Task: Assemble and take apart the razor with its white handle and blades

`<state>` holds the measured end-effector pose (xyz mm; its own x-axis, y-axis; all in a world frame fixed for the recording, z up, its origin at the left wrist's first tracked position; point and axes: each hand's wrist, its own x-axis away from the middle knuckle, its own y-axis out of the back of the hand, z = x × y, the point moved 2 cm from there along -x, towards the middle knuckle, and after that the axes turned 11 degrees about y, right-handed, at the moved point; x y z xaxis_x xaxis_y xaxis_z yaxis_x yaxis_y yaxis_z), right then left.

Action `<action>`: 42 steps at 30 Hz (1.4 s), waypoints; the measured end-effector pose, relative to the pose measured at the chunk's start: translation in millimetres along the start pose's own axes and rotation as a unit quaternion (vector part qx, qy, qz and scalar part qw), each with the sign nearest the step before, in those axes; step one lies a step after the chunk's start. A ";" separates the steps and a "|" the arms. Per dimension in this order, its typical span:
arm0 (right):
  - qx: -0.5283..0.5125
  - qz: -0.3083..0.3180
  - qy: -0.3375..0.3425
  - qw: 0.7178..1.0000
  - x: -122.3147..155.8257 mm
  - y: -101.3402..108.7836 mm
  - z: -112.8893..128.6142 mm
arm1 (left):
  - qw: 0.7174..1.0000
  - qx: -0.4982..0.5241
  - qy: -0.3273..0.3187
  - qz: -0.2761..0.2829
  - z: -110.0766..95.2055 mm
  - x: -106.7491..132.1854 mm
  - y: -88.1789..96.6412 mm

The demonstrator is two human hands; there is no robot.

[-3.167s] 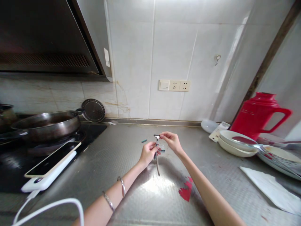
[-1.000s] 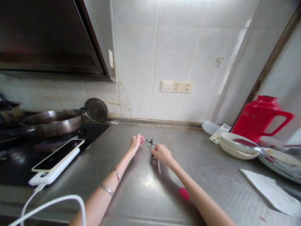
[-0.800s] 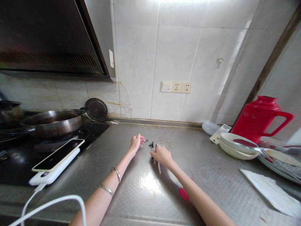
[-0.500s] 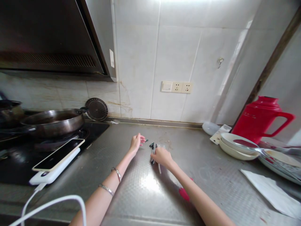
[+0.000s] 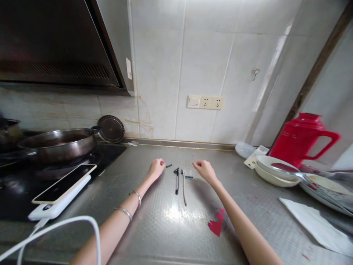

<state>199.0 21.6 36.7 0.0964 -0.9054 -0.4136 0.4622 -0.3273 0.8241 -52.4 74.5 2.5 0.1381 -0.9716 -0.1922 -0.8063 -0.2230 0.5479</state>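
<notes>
My left hand [image 5: 156, 168] rests on the metal counter with its fingers curled in. Just beyond its fingertips lies a short dark green stick [image 5: 169, 165]; I cannot tell if they touch. My right hand [image 5: 204, 170] is closed above the counter, thumb and fingers pressed together, with nothing visible in it. Between the hands lies a thin black tool with an angled head [image 5: 177, 181], possibly a razor. Beside it is a white toothbrush [image 5: 184, 189], handle toward me. A second small dark green piece [image 5: 189, 177] lies by the brush's head.
A torn red scrap [image 5: 216, 223] lies by my right forearm. Stacked bowls [image 5: 275, 177], a red thermos jug [image 5: 300, 138] and a white paper sheet [image 5: 314, 224] are at right. At left are a pan [image 5: 60, 145] on the stove and a phone [image 5: 64, 184] on a white power bank.
My right hand has let go of the toothbrush and moved right and up, uncovering the brush and the second green piece. My left hand's fingers have curled in. The view has shifted slightly.
</notes>
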 end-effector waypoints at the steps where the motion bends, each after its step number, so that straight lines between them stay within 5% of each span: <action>1: -0.004 -0.008 0.005 1.000 -0.6 -0.8 -5.9 | 1.000 -0.018 -0.004 0.002 2.5 -2.2 -0.8; 6: -0.001 -0.018 0.011 1.000 0.3 -7.1 -23.3 | 0.985 -0.159 -0.068 0.019 7.1 -5.7 -5.7; 17: 0.017 -0.020 0.015 1.000 -0.3 -10.7 -25.8 | 0.966 -0.217 -0.138 0.000 5.4 -1.4 -19.7; 30: -0.111 -0.009 0.189 0.976 3.1 -12.3 8.4 | 0.942 -0.117 -0.314 0.023 -38.0 29.9 -6.2; 42: -0.112 0.025 0.220 0.969 7.0 -13.0 17.8 | 0.948 -0.038 -0.309 0.063 -47.2 45.3 -6.7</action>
<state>178.0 14.7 30.0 0.4669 -0.6996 -0.5409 0.6226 -0.1744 0.7629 -13.6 28.2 28.6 -0.3393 -0.7636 -0.5493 -0.7468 -0.1364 0.6509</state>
